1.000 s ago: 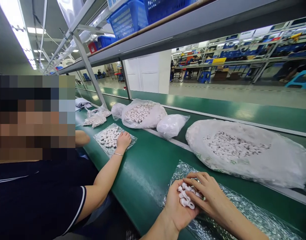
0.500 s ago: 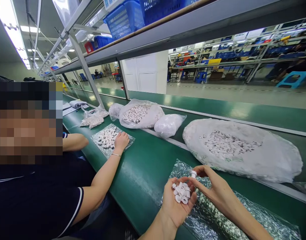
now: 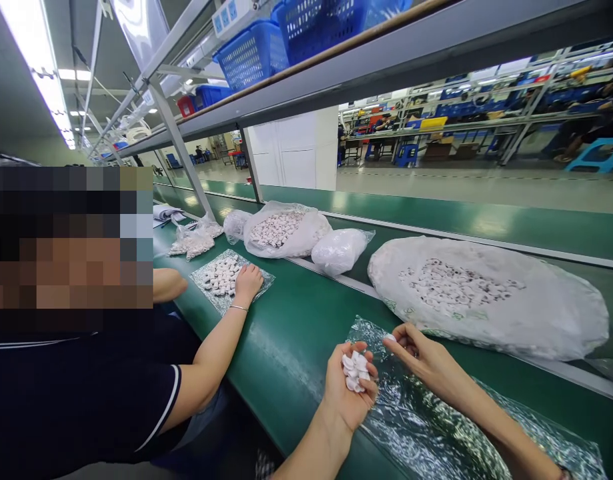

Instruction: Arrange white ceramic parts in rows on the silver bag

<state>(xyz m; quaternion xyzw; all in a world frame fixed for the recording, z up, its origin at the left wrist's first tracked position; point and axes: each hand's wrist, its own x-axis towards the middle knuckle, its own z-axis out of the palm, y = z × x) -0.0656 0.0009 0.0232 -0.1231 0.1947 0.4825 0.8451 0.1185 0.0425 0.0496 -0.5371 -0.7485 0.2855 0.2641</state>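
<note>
My left hand (image 3: pixel 350 390), palm up with curled fingers, cups a small heap of white plastic caps (image 3: pixel 355 371). To its right, my right hand (image 3: pixel 417 350) pinches a single white piece (image 3: pixel 389 339) between thumb and fingers; it looks like one of the same caps, but is mostly covered. Below both hands, a shiny clear plastic sheet (image 3: pixel 411 427) lies crumpled on the green bench (image 3: pixel 286 320). Just beyond my right hand spreads a large white plastic bag (image 3: pixel 551 300), open on top over many small white parts (image 3: pixel 451 283).
At left a co-worker's hand (image 3: pixel 249 281) rests beside white pieces (image 3: pixel 222 276) on another clear sheet. A bag of white parts (image 3: pixel 281 228), a knotted white bag (image 3: pixel 341 250) and a small bag (image 3: pixel 193 240) line the bench. Overhead runs a shelf (image 3: pixel 346 93) with blue baskets (image 3: pixel 253 53).
My hands have moved apart: the right has drawn away from the left with the white piece. My left fingers have curled further around the caps. The view has shifted slightly.
</note>
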